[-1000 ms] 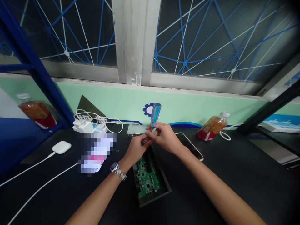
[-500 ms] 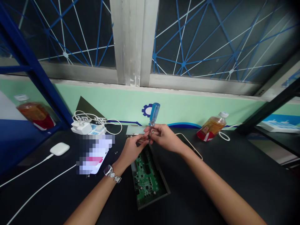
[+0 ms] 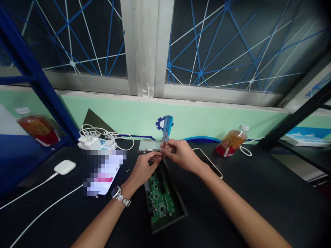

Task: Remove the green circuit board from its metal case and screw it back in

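over the far end of the circuit board point(image 3: 162, 201), at twelve o'clock, both hands pinch the screwdriver point(image 3: 167, 128): right hand point(image 3: 181, 155) gripping the shaft, left hand point(image 3: 143, 167) steadying the tip, seemingly seating it on a screw, needing careful alignment next.

The screwdriver point(image 3: 167, 126) has a clear blue handle, the circuit board point(image 3: 161, 199) is green with small black parts, the table point(image 3: 258, 193) is black, the bottle point(image 3: 231, 142) holds amber drink with a red label, the cables point(image 3: 38, 215) are white

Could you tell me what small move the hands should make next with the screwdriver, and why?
Probably lower the screwdriver onto the circuit board: the right hand holds it upright above the board's far end while the left hand pinches at its tip.
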A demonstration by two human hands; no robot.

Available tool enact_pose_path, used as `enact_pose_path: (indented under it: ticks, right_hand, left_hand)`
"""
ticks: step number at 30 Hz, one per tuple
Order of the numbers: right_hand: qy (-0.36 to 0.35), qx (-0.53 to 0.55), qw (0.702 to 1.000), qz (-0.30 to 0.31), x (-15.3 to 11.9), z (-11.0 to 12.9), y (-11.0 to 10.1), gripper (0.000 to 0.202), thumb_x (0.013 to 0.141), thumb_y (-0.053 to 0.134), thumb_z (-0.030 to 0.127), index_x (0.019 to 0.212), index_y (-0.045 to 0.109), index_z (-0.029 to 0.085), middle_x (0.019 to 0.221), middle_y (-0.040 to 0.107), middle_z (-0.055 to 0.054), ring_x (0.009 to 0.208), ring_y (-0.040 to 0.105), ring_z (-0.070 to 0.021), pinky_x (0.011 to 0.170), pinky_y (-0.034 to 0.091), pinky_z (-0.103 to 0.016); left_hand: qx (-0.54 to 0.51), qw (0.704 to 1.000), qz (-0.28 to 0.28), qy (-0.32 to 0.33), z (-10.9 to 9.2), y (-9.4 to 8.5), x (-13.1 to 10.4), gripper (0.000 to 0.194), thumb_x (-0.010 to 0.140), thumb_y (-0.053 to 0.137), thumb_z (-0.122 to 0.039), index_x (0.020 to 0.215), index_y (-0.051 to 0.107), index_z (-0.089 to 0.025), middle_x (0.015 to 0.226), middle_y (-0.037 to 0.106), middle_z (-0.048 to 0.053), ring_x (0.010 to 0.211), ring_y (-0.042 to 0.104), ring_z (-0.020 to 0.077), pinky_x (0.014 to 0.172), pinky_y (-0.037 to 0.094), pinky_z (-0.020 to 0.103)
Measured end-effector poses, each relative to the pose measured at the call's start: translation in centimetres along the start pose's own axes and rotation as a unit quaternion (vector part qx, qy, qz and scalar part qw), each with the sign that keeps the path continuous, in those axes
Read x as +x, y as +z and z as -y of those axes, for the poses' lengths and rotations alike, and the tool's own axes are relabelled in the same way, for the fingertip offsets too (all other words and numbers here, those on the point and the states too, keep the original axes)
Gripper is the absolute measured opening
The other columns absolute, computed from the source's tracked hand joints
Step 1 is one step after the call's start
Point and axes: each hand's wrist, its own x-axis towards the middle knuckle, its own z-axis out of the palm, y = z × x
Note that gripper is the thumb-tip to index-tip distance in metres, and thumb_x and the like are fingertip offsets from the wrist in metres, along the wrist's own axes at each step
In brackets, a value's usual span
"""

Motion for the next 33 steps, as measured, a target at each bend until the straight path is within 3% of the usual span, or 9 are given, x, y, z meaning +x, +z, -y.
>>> enact_pose_path:
  ticks: [5,10,16,19,24,27,33]
  right_hand:
    - [-0.018,-0.036,0.999,-0.008,-0.5,-0.1,0.3,0.017,0.089,0.058,0.021,0.105,0.062,0.018,0.074,0.068,-0.001,0.063,0.062,-0.0143,0.063,0.046,-0.026]
    - [0.0,-0.028,0.999,-0.028,-0.6,-0.4,1.0,0.009,0.093,0.056,0.027,0.093,0.061,0.019,0.069,0.065,0.0,0.06,0.06,-0.0142,0.058,0.043,-0.024]
    - [0.029,0.046,0.995,-0.084,-2.3,0.1,0.5,0.019,0.097,0.051,0.038,0.095,0.06,0.021,0.076,0.069,-0.003,0.063,0.063,-0.0161,0.058,0.047,-0.026]
    - [0.061,0.193,0.968,-0.147,-3.7,-0.3,0.7,0.025,0.096,0.051,0.046,0.096,0.055,0.021,0.092,0.07,-0.008,0.073,0.068,-0.019,0.065,0.055,-0.031]
    - [0.117,0.414,0.883,-0.184,-6.0,-2.0,3.1,0.031,0.09,0.059,0.052,0.093,0.046,0.024,0.091,0.07,-0.005,0.076,0.071,-0.0213,0.073,0.057,-0.039]
    - [0.134,0.47,0.852,-0.189,-6.8,-2.7,4.3,0.032,0.088,0.061,0.053,0.093,0.046,0.025,0.091,0.069,-0.004,0.078,0.071,-0.0221,0.077,0.057,-0.041]
    - [0.145,0.492,0.831,-0.216,-6.9,-2.6,4.7,0.032,0.086,0.067,0.049,0.092,0.046,0.025,0.088,0.069,-0.003,0.076,0.07,-0.0215,0.077,0.056,-0.041]
  left_hand:
    - [0.047,0.999,-0.016,0.004,-0.5,-1.2,-0.2,0.018,0.092,0.057,-0.025,0.096,0.072,-0.018,0.092,0.076,0.005,0.082,0.07,0.0188,0.075,0.055,0.029]
    - [0.08,0.996,-0.024,0.03,-0.9,-1.7,0.0,0.018,0.093,0.054,-0.023,0.095,0.072,-0.019,0.093,0.075,0.004,0.081,0.069,0.0175,0.078,0.053,0.029]
    - [0.125,0.99,-0.034,0.056,-0.2,-2.3,-0.7,0.019,0.093,0.054,-0.026,0.098,0.071,-0.021,0.096,0.075,0.005,0.085,0.068,0.0191,0.077,0.053,0.03]
    - [0.125,0.991,-0.004,0.046,-0.1,-2.8,-1.3,0.018,0.091,0.059,-0.028,0.101,0.071,-0.021,0.098,0.074,0.005,0.085,0.068,0.0185,0.076,0.054,0.029]
    - [0.14,0.989,0.043,0.029,-0.7,-3.2,-2.5,0.019,0.086,0.065,-0.026,0.105,0.07,-0.023,0.103,0.071,0.005,0.086,0.065,0.0178,0.078,0.053,0.03]
    - [0.155,0.986,0.059,0.026,-0.9,-3.3,-3.1,0.02,0.085,0.066,-0.025,0.104,0.07,-0.023,0.103,0.07,0.005,0.088,0.065,0.0184,0.079,0.052,0.03]
    - [0.171,0.983,0.056,0.033,-0.3,-3.4,-3.3,0.018,0.085,0.065,-0.026,0.101,0.071,-0.023,0.095,0.072,0.005,0.083,0.067,0.019,0.075,0.053,0.028]
